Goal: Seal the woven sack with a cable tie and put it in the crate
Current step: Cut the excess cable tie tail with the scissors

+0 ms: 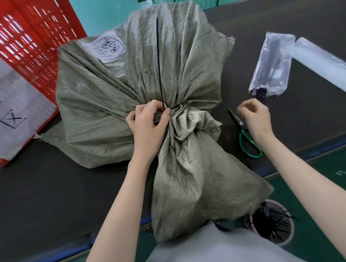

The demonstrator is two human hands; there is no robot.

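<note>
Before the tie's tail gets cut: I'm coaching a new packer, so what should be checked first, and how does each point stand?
1. Cable tie round the woven sack neck: ok, neck bunched, tail lies up over the sack.
2. Left hand holding the neck at the tie: ok.
3. Tie pulled fully tight: cannot tell, fingers hide its head.
4. Right hand free: ok, holds nothing, above the scissors.
5. Scissors within reach: ok, on the table beside the sack.
6. Crate has room: cannot tell, its inside is out of view.
</note>
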